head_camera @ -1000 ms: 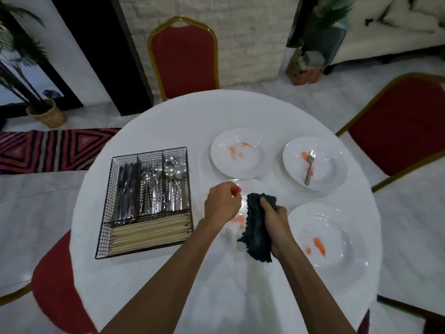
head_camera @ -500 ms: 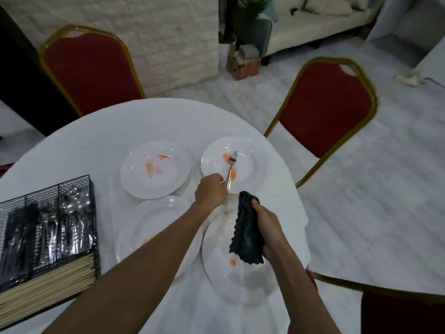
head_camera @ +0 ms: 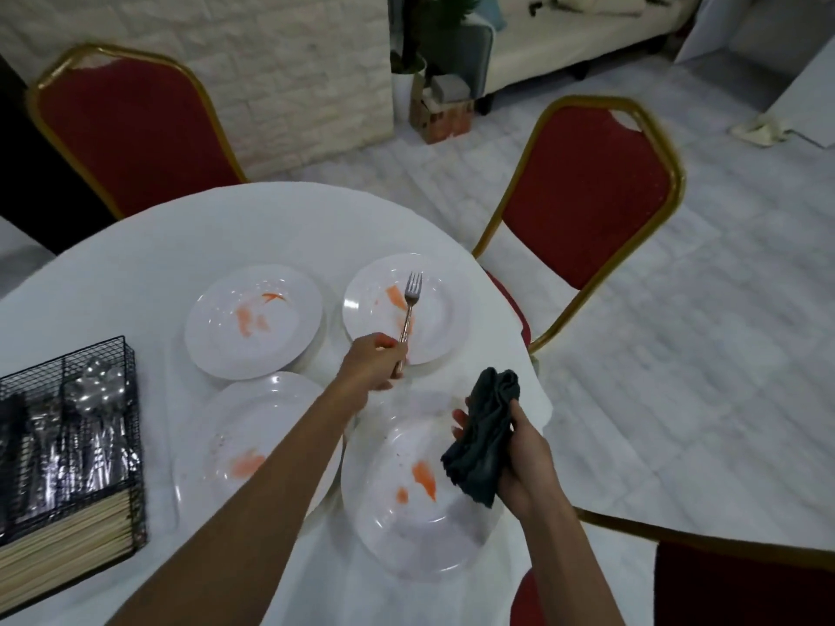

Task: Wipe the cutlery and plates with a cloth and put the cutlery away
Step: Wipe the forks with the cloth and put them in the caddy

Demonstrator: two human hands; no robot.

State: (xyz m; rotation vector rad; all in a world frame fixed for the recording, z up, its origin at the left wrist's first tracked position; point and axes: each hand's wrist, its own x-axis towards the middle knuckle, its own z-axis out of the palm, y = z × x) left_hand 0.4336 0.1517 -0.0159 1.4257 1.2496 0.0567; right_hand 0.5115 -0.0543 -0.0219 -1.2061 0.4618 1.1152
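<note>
My left hand (head_camera: 372,367) grips the handle end of a silver fork (head_camera: 410,305) whose tines lie over the far right white plate (head_camera: 445,329), smeared orange. My right hand (head_camera: 522,463) holds a bunched dark grey cloth (head_camera: 483,440) above the right edge of the near right plate (head_camera: 397,530), which has orange smears. Two more stained plates sit at far left (head_camera: 217,350) and near left (head_camera: 226,426); my left forearm crosses the near left one. A black wire cutlery basket (head_camera: 97,354) with cutlery and chopsticks stands at the left.
The round table (head_camera: 271,223) has a white cloth; its right edge lies close to the plates. Red chairs with gold frames stand behind at the left (head_camera: 131,128), to the right (head_camera: 587,192) and at the bottom right (head_camera: 741,585).
My left hand has moved from the near plate to the fork on the far right plate and taken hold of its handle. The view has swung right. The cloth stays in my right hand.
</note>
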